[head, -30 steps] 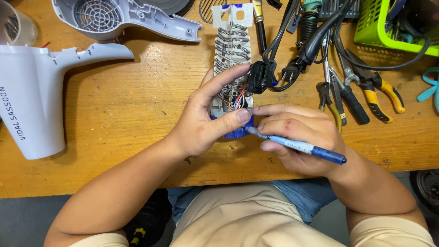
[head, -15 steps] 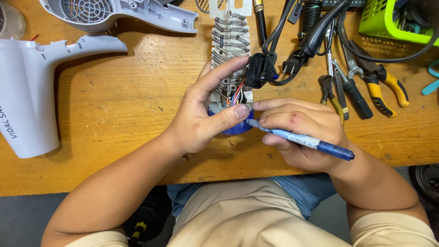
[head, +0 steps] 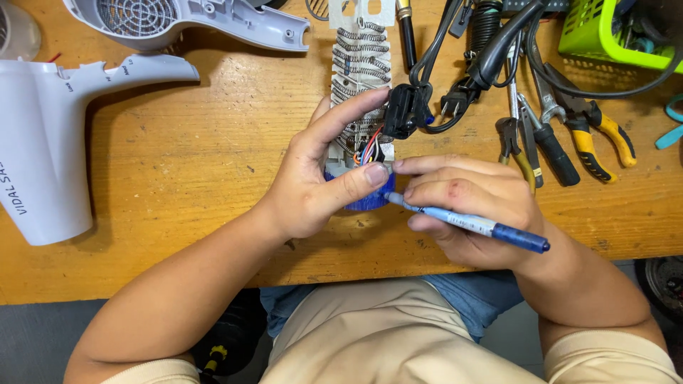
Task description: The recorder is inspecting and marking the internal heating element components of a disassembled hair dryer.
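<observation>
Already stripped of its housing: heating element [head: 361, 67], coils bare, flat on the wooden table [head: 178, 163] with its blue fan end [head: 370, 199] toward the table's near edge. Both grey shell halves off and set aside — one half [head: 43, 142] well to the left of the element, the grilled half [head: 185, 21] up and left of it. Coloured wires [head: 368, 149] exposed at the element's lower end; black switch block [head: 402, 110] with its cord just right of them, apparently attached by those wires. By the look of it, about midway: opening done, work at the wire end in hand, reassembly of the shells not yet done.

Left hand [head: 313, 185] clasped around the element's lower part, forefinger along its right side, thumb pressed on the blue end. Right hand [head: 469, 203] just right of the element, closed in a pen grip on a blue-handled thin tool [head: 469, 224], tip touching the blue end beside the left thumb. Pliers [head: 569, 128] and cutters well right of the element, untouched.
</observation>
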